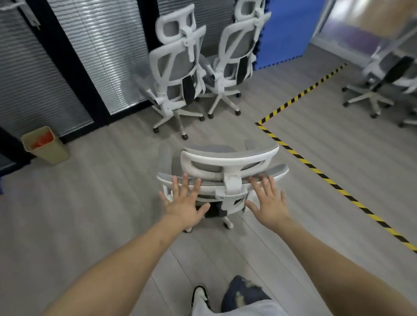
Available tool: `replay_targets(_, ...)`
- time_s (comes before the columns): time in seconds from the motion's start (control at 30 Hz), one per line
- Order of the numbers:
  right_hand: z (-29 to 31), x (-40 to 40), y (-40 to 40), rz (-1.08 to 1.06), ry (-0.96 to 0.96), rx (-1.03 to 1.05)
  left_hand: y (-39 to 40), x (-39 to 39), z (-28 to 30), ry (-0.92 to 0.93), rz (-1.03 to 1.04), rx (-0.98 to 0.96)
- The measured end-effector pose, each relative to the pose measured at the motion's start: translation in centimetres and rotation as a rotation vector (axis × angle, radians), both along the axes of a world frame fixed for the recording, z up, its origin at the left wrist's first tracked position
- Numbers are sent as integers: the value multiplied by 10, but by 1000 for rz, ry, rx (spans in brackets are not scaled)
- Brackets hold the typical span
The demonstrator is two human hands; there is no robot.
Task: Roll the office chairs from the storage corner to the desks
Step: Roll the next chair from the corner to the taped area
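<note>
Grey plank floor (pixel 86 209) fills most of your view, with a yellow-and-black tape line (pixel 321 175) cutting across the right side and slatted blinds (pixel 100 55) behind dark frames along the upper left. In the centre of the frame stands the nearest chair (pixel 226 166), seen from above and behind — white frame, grey mesh, headrest toward you. Your left hand (pixel 184 203) is spread flat, fingers straight, at the left part of the backrest's top edge; your right hand (pixel 269 203) is spread the same way at the right part. Neither grip is closed on anything, and whether the fingertips actually touch the rim is hard to tell.

Two more chairs (pixel 178 71) of the same kind sit side by side at upper centre, against the blinds and a blue foam mat (pixel 290 25). Another chair (pixel 389 80) shows blurred at the right edge, beyond the tape. A beige bin (pixel 46 147) with something orange inside stands at left — near the wall. Your shoe (pixel 200 297) shows at the bottom.
</note>
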State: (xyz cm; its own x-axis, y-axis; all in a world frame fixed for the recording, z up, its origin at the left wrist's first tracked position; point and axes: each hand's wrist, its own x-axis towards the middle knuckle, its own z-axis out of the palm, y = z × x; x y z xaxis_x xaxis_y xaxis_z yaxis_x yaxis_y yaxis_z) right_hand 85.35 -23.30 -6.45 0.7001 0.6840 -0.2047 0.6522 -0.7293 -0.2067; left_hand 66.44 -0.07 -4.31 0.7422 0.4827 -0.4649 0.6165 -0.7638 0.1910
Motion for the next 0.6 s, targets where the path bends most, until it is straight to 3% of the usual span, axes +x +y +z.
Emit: replay_targets(0.6, 3, 35, -263, -311, 53, 94, -200, 141, 8, -6, -349, 63)
